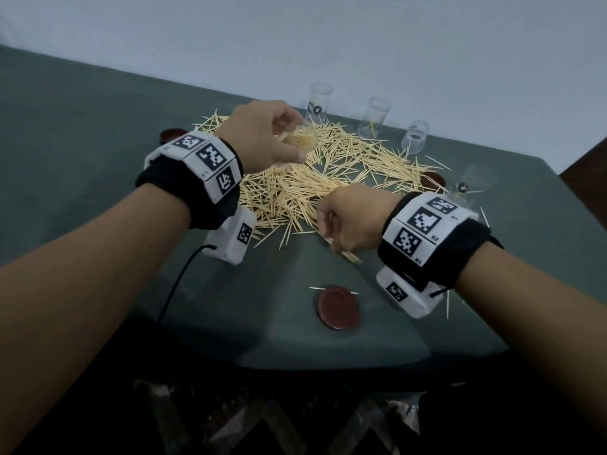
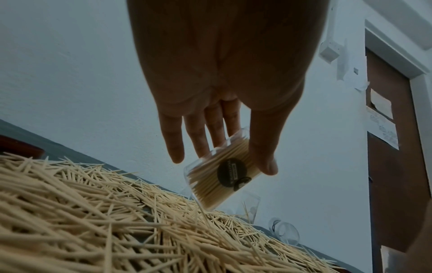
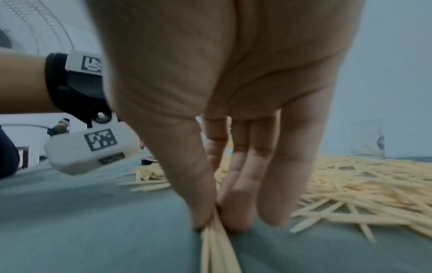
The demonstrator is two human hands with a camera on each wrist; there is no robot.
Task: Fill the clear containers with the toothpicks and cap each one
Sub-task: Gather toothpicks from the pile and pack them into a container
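Observation:
A big heap of toothpicks (image 1: 315,178) (image 2: 93,221) (image 3: 364,186) lies on the green table (image 1: 98,159). My left hand (image 1: 262,136) (image 2: 233,147) holds a clear container (image 1: 300,139) (image 2: 222,177), tilted and packed with toothpicks, above the heap between thumb and fingers. My right hand (image 1: 348,221) (image 3: 215,218) pinches a small bundle of toothpicks (image 1: 348,256) (image 3: 217,249) at the heap's near edge, their ends down on the cloth. Three clear containers (image 1: 320,101) (image 1: 376,118) (image 1: 415,136) stand behind the heap; one (image 1: 473,188) lies at the right.
A dark red cap (image 1: 338,307) lies on the table near the front, with stray toothpicks beside it. Two more red caps (image 1: 172,134) (image 1: 433,180) sit at the heap's left and right edges. A brown door (image 2: 397,147) stands beyond the table.

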